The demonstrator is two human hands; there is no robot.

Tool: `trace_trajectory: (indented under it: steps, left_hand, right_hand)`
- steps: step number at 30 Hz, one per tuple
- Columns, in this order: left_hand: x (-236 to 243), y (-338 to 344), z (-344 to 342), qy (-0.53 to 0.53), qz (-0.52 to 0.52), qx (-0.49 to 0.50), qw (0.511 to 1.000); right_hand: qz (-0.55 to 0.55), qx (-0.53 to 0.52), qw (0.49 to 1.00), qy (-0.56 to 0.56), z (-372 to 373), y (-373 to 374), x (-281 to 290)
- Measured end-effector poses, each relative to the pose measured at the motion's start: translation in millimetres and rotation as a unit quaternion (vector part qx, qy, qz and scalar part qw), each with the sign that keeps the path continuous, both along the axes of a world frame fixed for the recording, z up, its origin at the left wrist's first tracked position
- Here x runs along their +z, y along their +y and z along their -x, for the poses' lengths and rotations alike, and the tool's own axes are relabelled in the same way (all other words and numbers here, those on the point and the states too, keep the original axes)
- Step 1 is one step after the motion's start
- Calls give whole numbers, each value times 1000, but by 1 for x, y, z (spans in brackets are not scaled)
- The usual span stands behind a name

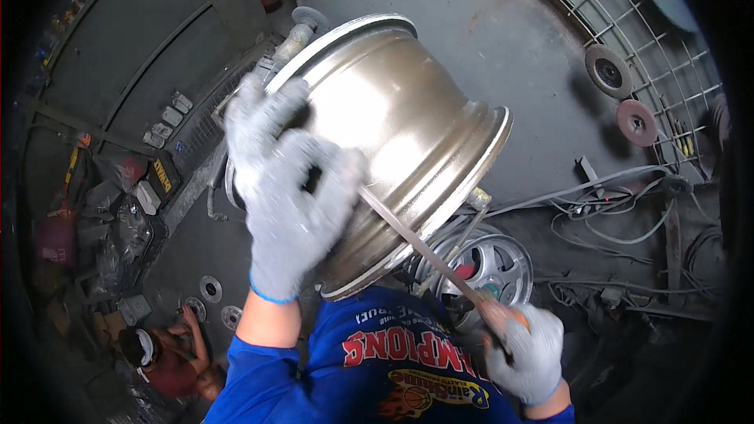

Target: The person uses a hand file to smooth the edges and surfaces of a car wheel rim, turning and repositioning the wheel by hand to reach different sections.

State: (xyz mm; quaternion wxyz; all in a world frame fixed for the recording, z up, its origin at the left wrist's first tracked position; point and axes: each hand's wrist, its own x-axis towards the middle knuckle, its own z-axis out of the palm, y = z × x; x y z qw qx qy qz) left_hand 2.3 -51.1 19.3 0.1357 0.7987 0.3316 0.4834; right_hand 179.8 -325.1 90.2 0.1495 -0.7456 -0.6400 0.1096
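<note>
A bare metal wheel rim (385,102) lies tilted on its side in front of me, its barrel shiny and its lip whitish. My left hand (294,180), in a pale grey glove, is closed in a pinch with thumb and forefinger on the far end of a long, narrow, brownish file-like bar (424,250). That bar slants across the rim's near lip down to my right hand (528,355), also gloved. The right fingers are wrapped round its wider near end, where a bit of orange shows. Whether the bar touches the lip I cannot tell.
A spoked wheel (503,267) stands below the rim. Hoses and cables (620,220) run along the right. Abrasive discs (608,71) hang on a wire grid at upper right. Another person (169,357) sits low at left, near loose discs (210,289) and clutter.
</note>
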Motion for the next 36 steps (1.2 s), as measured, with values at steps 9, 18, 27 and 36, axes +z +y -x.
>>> trace_trajectory:
  steps: [9,18,27,36]
  left_hand:
    - [1,11,5,-6,-32,39,999]
    - [-10,20,0,-11,-28,49,998]
    - [-1,-8,3,22,-32,4,999]
    - [-7,39,8,7,-43,81,996]
  right_hand:
    - [-44,16,998,36,4,24,-9]
    - [-34,8,999,-3,9,29,0]
    - [10,-16,999,27,10,2,17]
    - [-45,4,999,14,11,51,-5]
